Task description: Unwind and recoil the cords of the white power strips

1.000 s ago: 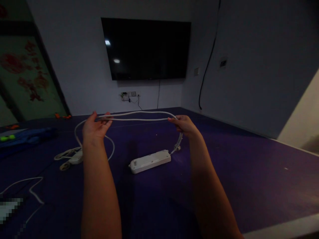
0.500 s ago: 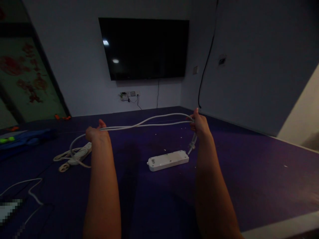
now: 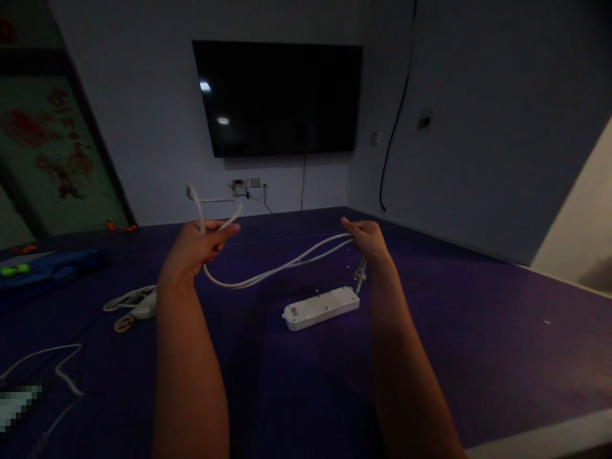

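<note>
A white power strip [image 3: 321, 308] lies on the purple surface between my forearms. From its right end a white power cord [image 3: 275, 273] rises to my right hand [image 3: 369, 240], whose fingers are closed on it. Two strands of the cord sag from there across to my left hand [image 3: 198, 248], also closed around it. Above my left hand a loop of the cord sticks up and bends over. Beside my left forearm lies a second white power strip [image 3: 145, 307] with its own coiled cord, partly hidden by the arm.
A television [image 3: 282, 99] hangs on the far wall above some wall sockets [image 3: 246, 185]. Blue cloth [image 3: 62, 264] lies at the left. A thin white cable [image 3: 62, 370] runs near the lower left. A black cable [image 3: 394, 127] hangs at the right wall.
My hands have come closer together, and the cord stretched between them now sags. My left hand has turned and moved right, with a loop now standing above it.
</note>
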`<action>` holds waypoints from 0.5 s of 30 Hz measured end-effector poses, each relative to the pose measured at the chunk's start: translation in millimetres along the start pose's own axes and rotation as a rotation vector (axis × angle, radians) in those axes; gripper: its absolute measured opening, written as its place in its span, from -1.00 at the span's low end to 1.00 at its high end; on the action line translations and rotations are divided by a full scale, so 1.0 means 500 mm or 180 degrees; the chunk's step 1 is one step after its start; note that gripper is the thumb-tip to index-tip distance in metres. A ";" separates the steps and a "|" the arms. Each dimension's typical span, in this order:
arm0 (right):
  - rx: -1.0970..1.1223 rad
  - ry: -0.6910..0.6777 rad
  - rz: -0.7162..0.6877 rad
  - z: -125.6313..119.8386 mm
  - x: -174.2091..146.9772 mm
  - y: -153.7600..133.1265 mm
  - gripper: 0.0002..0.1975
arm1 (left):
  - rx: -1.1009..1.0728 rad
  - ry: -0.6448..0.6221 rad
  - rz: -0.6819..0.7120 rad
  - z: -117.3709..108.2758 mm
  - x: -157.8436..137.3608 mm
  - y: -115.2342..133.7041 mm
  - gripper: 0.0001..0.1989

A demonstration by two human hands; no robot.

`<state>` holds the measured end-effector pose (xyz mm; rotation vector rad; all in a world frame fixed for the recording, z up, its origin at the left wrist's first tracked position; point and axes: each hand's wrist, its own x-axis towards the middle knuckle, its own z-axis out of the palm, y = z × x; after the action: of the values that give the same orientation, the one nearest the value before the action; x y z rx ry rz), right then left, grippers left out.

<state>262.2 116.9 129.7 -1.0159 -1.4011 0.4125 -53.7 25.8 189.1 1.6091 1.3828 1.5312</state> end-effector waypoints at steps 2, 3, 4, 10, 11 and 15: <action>-0.0010 -0.0119 -0.0178 0.014 -0.001 -0.015 -0.48 | 0.0655 -0.0072 0.0056 0.025 0.002 0.004 -0.70; -0.0007 -0.0175 -0.0245 0.021 -0.002 -0.024 -0.49 | 0.0920 -0.0110 0.0167 0.037 0.005 0.005 -0.68; 0.0005 -0.0237 -0.0304 0.027 -0.004 -0.032 -0.49 | 0.1137 -0.0194 0.0281 0.048 0.007 0.005 -0.66; 0.0200 -0.0446 -0.0421 0.054 -0.010 -0.065 -0.53 | 0.1880 -0.0594 0.0671 0.090 0.021 -0.003 -0.60; 0.0240 -0.0457 -0.0411 0.058 -0.010 -0.067 -0.54 | 0.1863 -0.0644 0.0697 0.094 0.022 -0.004 -0.61; 0.0435 -0.0455 -0.0496 0.074 -0.007 -0.072 -0.61 | 0.1740 -0.0969 0.0773 0.107 0.023 -0.006 -0.71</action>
<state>215.7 107.3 150.5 -0.7727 -1.5466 0.4658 -6.1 51.4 179.1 2.2998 1.5536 1.0053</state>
